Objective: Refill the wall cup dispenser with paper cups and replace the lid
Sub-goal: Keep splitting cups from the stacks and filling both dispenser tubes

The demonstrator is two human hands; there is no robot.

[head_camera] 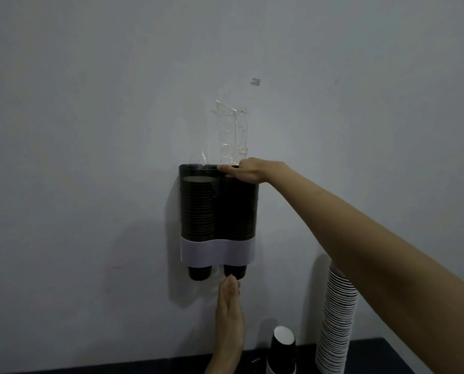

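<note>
1. We take the step in hand to be seating the fresh cups in the right tube of the wall cup dispenser (217,211), which hangs on the wall at the middle of the view. To do it well, we should press straight down from the top so the cups slide without tilting or jamming, and steady the bottom cup (235,271) from below so that it is not pushed out through the white band (217,252).
2. The clear plastic sleeve (232,133) stands up out of the right tube at 12 o'clock from the dispenser; we should draw it upward once the cups are settled, not sideways.
3. Our right hand (248,171) rests on the top rim of the right tube, fingers curled over the edge at the base of the sleeve; whether it pinches the plastic we cannot tell.
4. Our left hand (229,306) reaches up from 6 o'clock, fingers straight and together, fingertips touching the bottom cup.
5. The left tube holds a stack (198,206) nearly to its rim.
6. Spare cups wait at 5 o'clock: a tall stack (336,319) and a short one (282,349). We see no lid.
</note>
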